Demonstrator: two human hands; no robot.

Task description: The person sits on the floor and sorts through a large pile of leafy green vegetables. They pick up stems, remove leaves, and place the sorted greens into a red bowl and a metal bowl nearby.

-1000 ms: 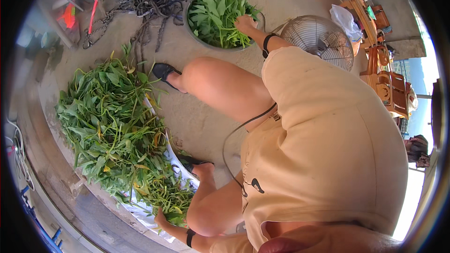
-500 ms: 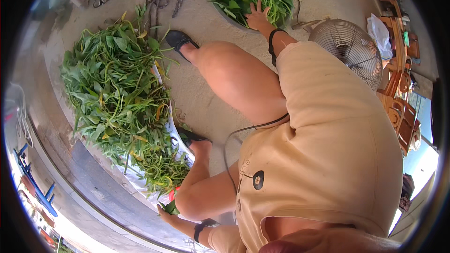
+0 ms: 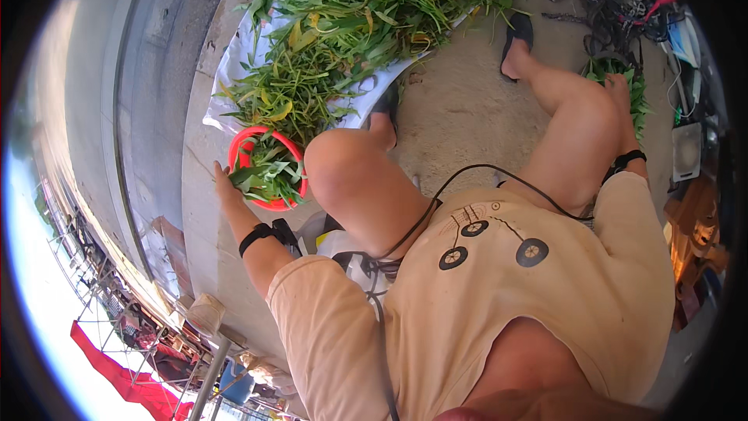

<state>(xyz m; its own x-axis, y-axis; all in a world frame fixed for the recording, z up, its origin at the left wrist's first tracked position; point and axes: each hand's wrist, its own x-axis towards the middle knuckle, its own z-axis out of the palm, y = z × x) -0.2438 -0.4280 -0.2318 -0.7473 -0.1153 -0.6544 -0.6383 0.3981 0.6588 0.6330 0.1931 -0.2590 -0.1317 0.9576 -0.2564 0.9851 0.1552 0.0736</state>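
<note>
My left hand [image 3: 224, 185] is beside a round red plastic basket [image 3: 243, 140], its fingers stretched out along the rim and holding nothing that I can see. Leafy green stems [image 3: 273, 173] lie inside the basket. My right hand [image 3: 618, 95] reaches down past my right knee onto another bunch of leafy greens [image 3: 639, 101]. The knee and the hand itself cover part of that bunch, and the fingertips are hidden. In front of me a big heap of green stems with some yellow leaves [image 3: 335, 31] lies on a white sheet [image 3: 226, 101].
Dark tangled ropes or straps [image 3: 615, 0] lie at the far right. A black cord [image 3: 483, 168] crosses over my lap. A paved strip [image 3: 167, 54] runs along the left side. A grey box-like thing [image 3: 686, 152] is at the right edge.
The view has swung, so the heap now appears at the top and the red basket shows fully. My left hand, earlier with leaves at it, is now empty at the basket. My right hand stays at the greens.
</note>
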